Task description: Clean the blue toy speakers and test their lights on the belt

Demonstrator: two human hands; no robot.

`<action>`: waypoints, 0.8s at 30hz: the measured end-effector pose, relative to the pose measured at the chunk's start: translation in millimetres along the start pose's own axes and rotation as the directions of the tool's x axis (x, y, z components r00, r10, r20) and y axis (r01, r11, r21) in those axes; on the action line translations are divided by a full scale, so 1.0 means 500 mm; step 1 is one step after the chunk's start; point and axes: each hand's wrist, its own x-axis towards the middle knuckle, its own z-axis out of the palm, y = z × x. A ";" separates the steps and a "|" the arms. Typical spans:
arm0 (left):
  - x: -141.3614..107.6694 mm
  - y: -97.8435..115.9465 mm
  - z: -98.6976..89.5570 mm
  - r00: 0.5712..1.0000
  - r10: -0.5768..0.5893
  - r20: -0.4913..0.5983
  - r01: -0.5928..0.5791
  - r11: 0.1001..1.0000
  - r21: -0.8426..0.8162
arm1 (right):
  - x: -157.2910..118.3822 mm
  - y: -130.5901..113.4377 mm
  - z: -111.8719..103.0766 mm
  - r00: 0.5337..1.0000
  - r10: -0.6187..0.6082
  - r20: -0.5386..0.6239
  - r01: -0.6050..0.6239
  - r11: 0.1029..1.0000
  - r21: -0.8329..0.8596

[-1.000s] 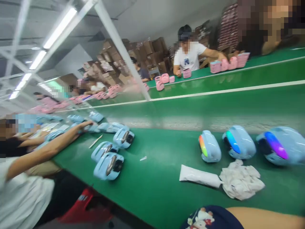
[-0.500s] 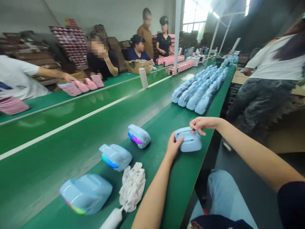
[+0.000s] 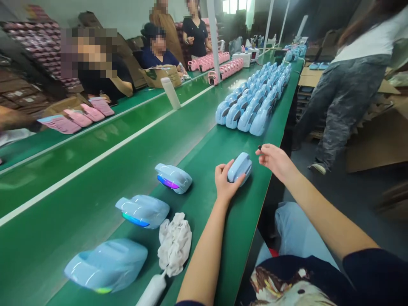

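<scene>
My left hand (image 3: pixel 225 181) grips the side of a light blue plastic device (image 3: pixel 240 168) on the green bench top (image 3: pixel 219 170). My right hand (image 3: pixel 276 161) is held just right of that device, not touching it. Its thumb and finger pinch a small dark piece (image 3: pixel 259 147), too small to identify. Left of my left hand lie several more light blue devices with rainbow-lit strips, including one (image 3: pixel 174 178) nearest me. A crumpled white cloth (image 3: pixel 174 244) and a white squeeze tube (image 3: pixel 152 291) lie near my left forearm.
A dense row of blue devices (image 3: pixel 251 106) stands farther along the bench. A parallel green belt (image 3: pixel 79 170) carries pink items (image 3: pixel 76 119), with seated co-workers beyond it. A standing person (image 3: pixel 344 97) and cardboard sheets (image 3: pixel 376 136) are to the right.
My right hand has lifted off the device and moved right, pinching the small dark piece. The device has turned in my left hand. The view has swung from a steep tilt to nearly level.
</scene>
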 end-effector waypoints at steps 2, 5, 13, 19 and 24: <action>0.001 -0.002 0.003 1.000 0.022 -0.002 -0.022 0.999 0.040 | -0.040 0.041 -0.008 0.998 0.049 -0.041 -0.044 0.992 0.118; 0.002 -0.006 0.010 1.000 0.007 -0.019 -0.006 0.998 0.059 | -0.083 0.103 -0.006 0.979 0.183 -0.095 -0.163 0.968 0.190; 0.005 -0.004 0.019 0.997 -0.059 0.049 0.055 0.996 0.073 | -0.055 0.141 0.023 0.953 0.274 -0.126 -0.264 0.960 0.091; 0.001 -0.015 0.023 0.972 -0.151 0.178 0.172 0.979 -0.107 | -0.031 0.140 0.019 0.941 0.309 -0.137 -0.308 0.951 0.029; 0.000 -0.022 0.029 0.958 -0.192 0.214 0.235 0.952 -0.195 | -0.026 0.123 0.015 0.923 0.367 -0.116 -0.367 0.930 0.026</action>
